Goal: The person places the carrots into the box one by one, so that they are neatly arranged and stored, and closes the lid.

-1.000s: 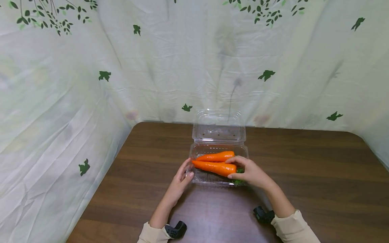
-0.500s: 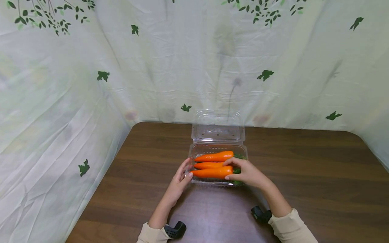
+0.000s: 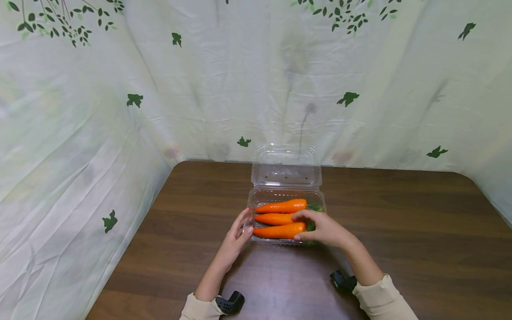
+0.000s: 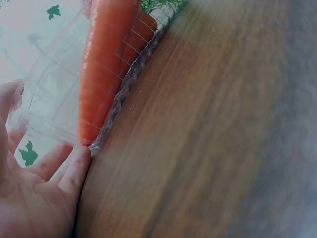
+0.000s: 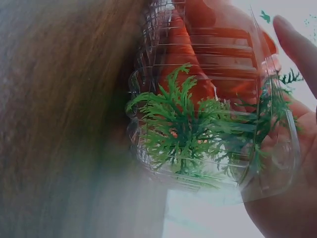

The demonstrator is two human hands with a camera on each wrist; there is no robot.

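Three orange carrots lie side by side in a clear plastic clamshell container (image 3: 289,194) with its lid (image 3: 286,174) raised behind. In the head view they are the back carrot (image 3: 281,206), the middle carrot (image 3: 274,218) and the front carrot (image 3: 279,231). My right hand (image 3: 326,227) reaches over the right end, fingers by the middle carrot and thumb at the near side of the front one, spread wider than that carrot. My left hand (image 3: 237,235) touches the container's left end with fingers spread. Green carrot tops (image 5: 183,129) show through the right wall, partly hidden by my right hand from above.
The container stands on a brown wooden table (image 3: 400,231), near its far edge. A pale curtain (image 3: 224,80) printed with leaves hangs behind and to the left. Black wrist devices sit at the left sleeve (image 3: 202,306) and the right sleeve (image 3: 380,297).
The front carrot has gone down and toward the near wall, uncovering the middle one. My right thumb and fingers have spread apart around it. My left hand stays at the container's left end.
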